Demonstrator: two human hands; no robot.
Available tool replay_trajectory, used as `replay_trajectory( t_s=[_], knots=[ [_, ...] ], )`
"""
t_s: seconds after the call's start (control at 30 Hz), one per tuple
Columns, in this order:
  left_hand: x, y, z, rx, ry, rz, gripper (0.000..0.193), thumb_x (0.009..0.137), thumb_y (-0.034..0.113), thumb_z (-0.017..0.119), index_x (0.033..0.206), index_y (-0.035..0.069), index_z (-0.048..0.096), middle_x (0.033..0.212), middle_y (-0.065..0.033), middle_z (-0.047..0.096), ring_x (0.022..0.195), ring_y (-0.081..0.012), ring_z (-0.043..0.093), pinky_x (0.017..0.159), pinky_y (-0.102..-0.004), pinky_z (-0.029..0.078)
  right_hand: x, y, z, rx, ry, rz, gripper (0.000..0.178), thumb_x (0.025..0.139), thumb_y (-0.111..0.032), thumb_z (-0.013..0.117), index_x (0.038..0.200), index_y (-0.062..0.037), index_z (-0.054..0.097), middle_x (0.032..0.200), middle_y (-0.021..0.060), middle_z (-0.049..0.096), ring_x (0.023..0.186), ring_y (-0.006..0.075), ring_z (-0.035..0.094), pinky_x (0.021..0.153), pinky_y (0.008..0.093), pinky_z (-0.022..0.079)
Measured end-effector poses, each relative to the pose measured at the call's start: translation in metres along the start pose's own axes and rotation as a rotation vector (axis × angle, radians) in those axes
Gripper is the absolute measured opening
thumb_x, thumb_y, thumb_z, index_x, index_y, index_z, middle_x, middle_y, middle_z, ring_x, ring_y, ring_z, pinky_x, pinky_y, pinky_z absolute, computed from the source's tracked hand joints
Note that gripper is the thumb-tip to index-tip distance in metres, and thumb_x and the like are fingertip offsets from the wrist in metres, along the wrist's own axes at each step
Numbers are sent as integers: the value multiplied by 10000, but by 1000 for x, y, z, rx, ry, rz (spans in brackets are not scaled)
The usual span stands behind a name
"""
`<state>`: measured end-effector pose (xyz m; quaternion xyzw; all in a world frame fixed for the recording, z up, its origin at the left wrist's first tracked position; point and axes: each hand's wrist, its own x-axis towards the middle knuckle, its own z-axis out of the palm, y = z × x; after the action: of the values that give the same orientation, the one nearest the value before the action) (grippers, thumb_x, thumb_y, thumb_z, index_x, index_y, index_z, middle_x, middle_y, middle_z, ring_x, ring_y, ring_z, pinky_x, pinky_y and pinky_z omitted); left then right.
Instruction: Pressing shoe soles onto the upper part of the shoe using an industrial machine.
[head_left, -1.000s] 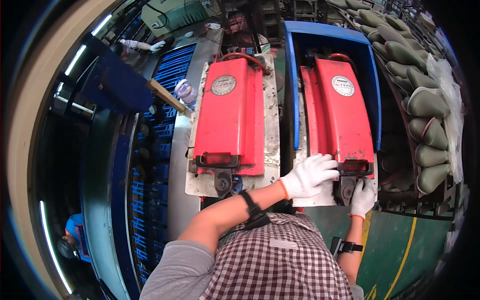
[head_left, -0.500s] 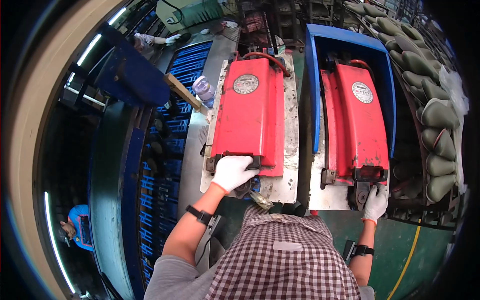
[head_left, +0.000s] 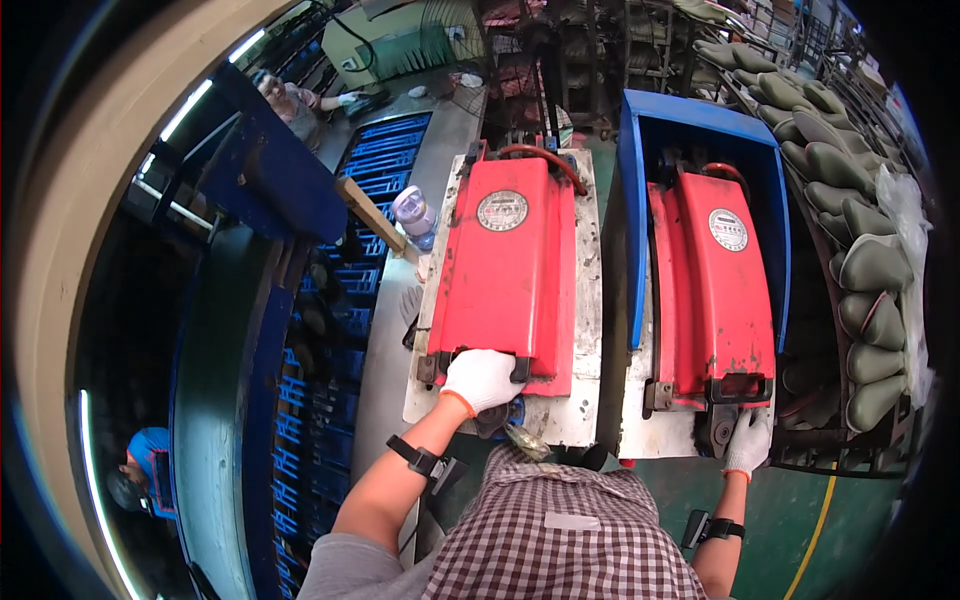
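Observation:
Two machines with red covers stand side by side before me, the left red cover (head_left: 510, 260) and the right red cover (head_left: 715, 280), each with a round pale label. My left hand (head_left: 482, 380), in a white knit glove, is closed over the black handle (head_left: 522, 369) at the near end of the left cover. Most of that handle is hidden by the glove. My right hand (head_left: 748, 440), gloved too, has its fingers curled against a dark metal bracket (head_left: 721, 430), just below the black handle (head_left: 740, 388) of the right cover. Both covers lie down on their pale metal bases.
A blue metal hood (head_left: 632, 200) surrounds the right machine. Right of it, a rack holds several olive-green padded pieces (head_left: 875, 265). On the left, a plastic bottle (head_left: 412, 212) stands beside a conveyor with blue slats (head_left: 385, 150). Co-workers (head_left: 295, 105) are at the far left and lower left.
The whole view has tilted up, so machines and hands sit lower in the picture. Both hands keep their places at the machines, and a far co-worker shows more fully.

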<state>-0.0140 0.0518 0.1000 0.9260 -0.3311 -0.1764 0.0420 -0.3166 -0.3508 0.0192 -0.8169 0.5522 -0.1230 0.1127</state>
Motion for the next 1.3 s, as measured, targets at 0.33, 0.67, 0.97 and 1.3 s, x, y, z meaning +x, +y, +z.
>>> replay_trajectory(
  t_s=[0.33, 0.67, 0.97, 1.3],
  knots=[
    [-4, 1, -3, -3, -45, -26, 449, 821, 503, 745, 899, 62, 766, 858, -183, 745, 830, -371, 743, 744, -481, 593, 6, 2, 4, -51, -55, 21, 297, 987, -371, 611, 1065, -95, 686, 1033, 224, 728, 972, 445, 688, 824, 536, 536],
    [-2, 6, -4, -5, -20, 1, 446, 826, 523, 735, 850, 79, 769, 816, -173, 736, 787, -363, 737, 712, -491, 585, 4, 1, -2, -38, 9, 21, 269, 959, -324, 632, 1034, -82, 725, 1044, 217, 724, 981, 439, 693, 844, 527, 549],
    [-1, 5, -7, 34, -29, -49, 404, 813, 494, 741, 832, 94, 793, 806, -189, 742, 771, -366, 742, 724, -490, 594, 3, -19, -10, -39, -24, 81, 301, 938, -382, 641, 948, -95, 732, 1027, 210, 727, 949, 426, 701, 824, 513, 564],
    [-3, -2, 1, 8, -33, 0, 480, 834, 562, 700, 873, 91, 784, 844, -184, 751, 812, -372, 748, 744, -500, 597, 1, 10, 10, -58, 57, 21, 270, 924, -335, 646, 948, -77, 724, 1009, 202, 715, 944, 424, 695, 825, 536, 555]
  ],
)
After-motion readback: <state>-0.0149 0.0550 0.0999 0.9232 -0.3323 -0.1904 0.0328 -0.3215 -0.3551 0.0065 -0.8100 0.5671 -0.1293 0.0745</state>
